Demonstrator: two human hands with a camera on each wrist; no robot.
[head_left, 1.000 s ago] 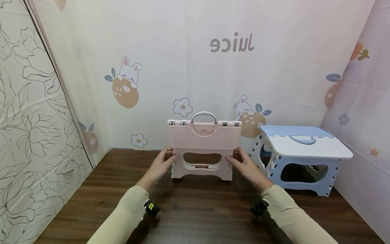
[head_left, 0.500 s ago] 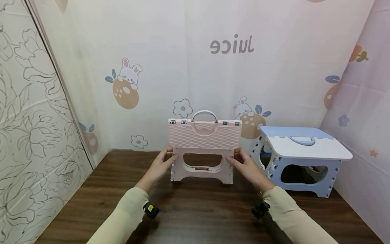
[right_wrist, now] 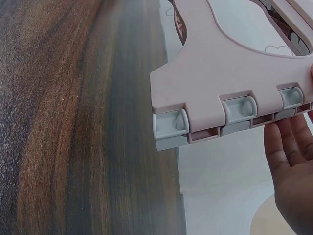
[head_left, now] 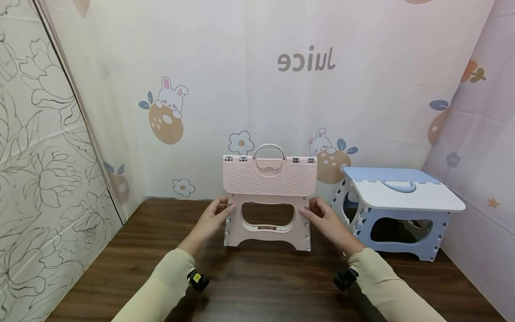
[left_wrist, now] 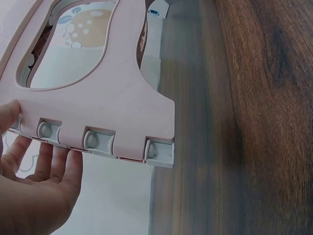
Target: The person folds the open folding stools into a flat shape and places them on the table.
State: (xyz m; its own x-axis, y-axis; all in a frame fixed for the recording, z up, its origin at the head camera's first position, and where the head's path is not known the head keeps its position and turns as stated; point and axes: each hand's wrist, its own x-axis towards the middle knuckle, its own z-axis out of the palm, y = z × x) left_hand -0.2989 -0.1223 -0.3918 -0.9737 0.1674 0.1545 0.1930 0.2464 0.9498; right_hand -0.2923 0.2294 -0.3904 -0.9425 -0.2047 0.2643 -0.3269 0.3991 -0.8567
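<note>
the left hand [head_left: 210,219] and right hand [head_left: 329,221] pinch opposite sides of the folded pink stool [head_left: 268,182], thumbs in front, fingers parted only by its thickness. it is upright at the table's [head_left: 261,286] far side, near the blue-and-white stool [head_left: 402,194].

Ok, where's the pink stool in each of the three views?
Head: pink stool, centre, between left hand and right hand.
Left wrist: pink stool, upper left.
Right wrist: pink stool, upper right.
Shared landmark: brown tabletop, bottom in head, right side in left wrist, left side in right wrist.
</note>
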